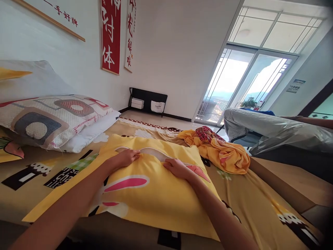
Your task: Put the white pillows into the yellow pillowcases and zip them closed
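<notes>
A yellow pillowcase (166,201) with rabbit-ear and carrot prints lies on the bed before me. White pillow fabric (153,152) shows through a long slit near its far side. At the left end of that slit, my left hand (127,158) is closed, pinching the pillowcase's edge between thumb and fingers. My right hand (178,168) grips the same edge farther right, fingers bent over the cloth. Between the two hands the opening gapes slightly. Most of the pillow is hidden inside the case.
Patterned pillows (57,121) are stacked at the left by the wall. A crumpled orange cloth (223,156) with a red plaid piece (208,134) lies beyond my right hand. A plastic-covered sofa (273,128) stands at right. A low black rack (148,100) is against the far wall.
</notes>
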Demonstrator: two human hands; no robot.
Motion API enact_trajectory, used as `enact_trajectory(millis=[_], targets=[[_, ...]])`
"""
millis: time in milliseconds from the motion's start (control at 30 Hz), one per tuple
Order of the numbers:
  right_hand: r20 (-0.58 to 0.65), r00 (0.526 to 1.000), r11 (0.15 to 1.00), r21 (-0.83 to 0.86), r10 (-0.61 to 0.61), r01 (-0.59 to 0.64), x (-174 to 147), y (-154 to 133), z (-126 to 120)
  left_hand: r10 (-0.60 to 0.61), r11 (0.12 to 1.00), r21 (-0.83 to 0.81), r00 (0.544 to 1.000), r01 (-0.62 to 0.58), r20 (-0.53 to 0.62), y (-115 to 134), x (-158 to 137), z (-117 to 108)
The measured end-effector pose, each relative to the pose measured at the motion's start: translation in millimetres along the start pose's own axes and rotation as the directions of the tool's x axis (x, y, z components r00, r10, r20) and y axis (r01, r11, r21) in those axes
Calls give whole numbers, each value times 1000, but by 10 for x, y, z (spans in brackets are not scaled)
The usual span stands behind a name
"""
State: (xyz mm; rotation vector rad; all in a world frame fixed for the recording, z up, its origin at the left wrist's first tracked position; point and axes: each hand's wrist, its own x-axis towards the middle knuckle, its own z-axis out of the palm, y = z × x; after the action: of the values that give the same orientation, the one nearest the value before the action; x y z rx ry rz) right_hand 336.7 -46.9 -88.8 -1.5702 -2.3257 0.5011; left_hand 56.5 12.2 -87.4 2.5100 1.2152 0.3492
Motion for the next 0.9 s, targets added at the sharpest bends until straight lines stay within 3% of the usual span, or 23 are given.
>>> enact_trajectory(millis=[100, 200, 300, 367, 567, 700, 800, 900], targets=[[185, 982, 992, 125, -26, 3, -114, 52, -45, 34, 995, -96, 988, -20, 153, 45, -73, -44], [316, 946, 970, 242, -68, -11, -284, 83, -37, 110, 959, -282, 938, -14, 328, 58, -162, -113], [385, 918, 913, 402, -93, -76, -433, 92, -6, 171, 874, -476, 857, 95, 486, 58, -230, -161], [390, 917, 872, 474, -83, -122, -492, 80, 2, 167, 838, -521, 830, 165, 532, 81, -255, -179], [215, 976, 945, 325, -40, -33, -568, -59, -123, 78, 810, -527, 844, 257, 531, 164, -279, -198], [151, 989, 967, 251, -3, -35, -684, -9, -332, 27, 886, -432, 909, 172, 416, 146, -252, -204], [-16, 985, 974, 154, 171, -167, -734, 184, -472, 13, 960, -266, 942, 82, 337, 181, -197, -195], [-263, 910, 932, -81, 321, -353, -724, 352, -489, -35, 998, -43, 984, 43, 175, 292, -149, -163]])
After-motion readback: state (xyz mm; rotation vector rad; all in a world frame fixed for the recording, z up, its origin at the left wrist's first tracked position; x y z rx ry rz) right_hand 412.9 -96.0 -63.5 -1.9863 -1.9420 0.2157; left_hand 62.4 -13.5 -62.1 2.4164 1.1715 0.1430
